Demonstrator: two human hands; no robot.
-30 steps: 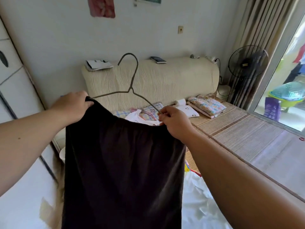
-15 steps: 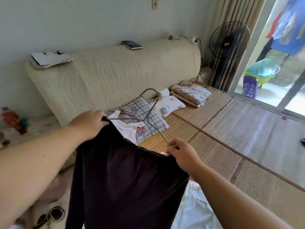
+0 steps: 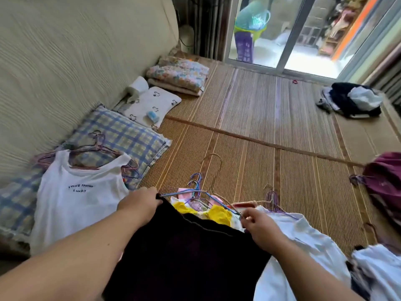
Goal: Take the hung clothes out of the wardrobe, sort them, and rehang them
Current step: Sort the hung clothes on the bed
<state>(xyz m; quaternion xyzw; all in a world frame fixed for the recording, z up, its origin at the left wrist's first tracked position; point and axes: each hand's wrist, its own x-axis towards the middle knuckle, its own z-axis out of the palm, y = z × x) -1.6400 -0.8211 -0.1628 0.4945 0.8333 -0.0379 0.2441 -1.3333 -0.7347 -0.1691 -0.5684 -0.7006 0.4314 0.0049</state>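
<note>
I see the left hand point(image 3: 138, 203), low in the centre of the frame, with its fingers curled over the top corner of a dark brown, almost black cloth garment point(image 3: 184, 257). The right hand point(image 3: 258, 224), just right of centre, pinches the garment's other top corner; I cannot tell whether it also grips hanger wire. A tan wire hanger point(image 3: 213, 168) pokes up between the hands, its hook lying towards the middle of the frame.

A moment ago the garment was held up in front of the cream headboard. Now the view has tipped down and the garment has dropped low over a pile of yellow and white clothes on coloured hangers point(image 3: 219, 213), on the woven straw mat point(image 3: 260, 137). A white T-shirt printed "Lucky" point(image 3: 80, 203) lies at lower left, a maroon garment point(image 3: 384, 181) at the right edge.

I judge the dark piece is joining the centre pile: sorting is under way, rehanging not begun
</note>
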